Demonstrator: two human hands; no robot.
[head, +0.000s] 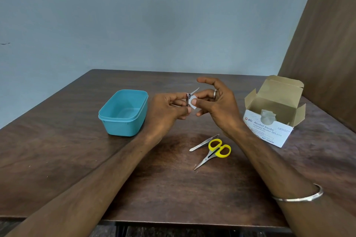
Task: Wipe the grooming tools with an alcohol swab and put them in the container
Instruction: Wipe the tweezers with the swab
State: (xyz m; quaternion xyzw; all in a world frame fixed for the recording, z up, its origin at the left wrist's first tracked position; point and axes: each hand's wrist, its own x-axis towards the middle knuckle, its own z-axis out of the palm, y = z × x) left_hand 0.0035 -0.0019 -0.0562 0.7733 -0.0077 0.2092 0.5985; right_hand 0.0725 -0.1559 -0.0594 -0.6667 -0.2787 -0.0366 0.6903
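nail clipper held up between both hands, a swab pressed to it

the left hand (pixel 169 105) pinches the nail clipper (pixel 189 98) by its body, its lever raised; the right hand (pixel 215 104) pinches a white alcohol swab (pixel 193 103) against the clipper's side, index finger lifted. left of the grip sits the open teal container (pixel 123 112); below it on the wooden table (pixel 57 150) lie tweezers (pixel 202 143) touching yellow-handled scissors (pixel 214 152). right of the grip stands the open alcohol swabs box (pixel 273 121).

left hand (pixel 169 107) pinching, right hand (pixel 213 102) pinching
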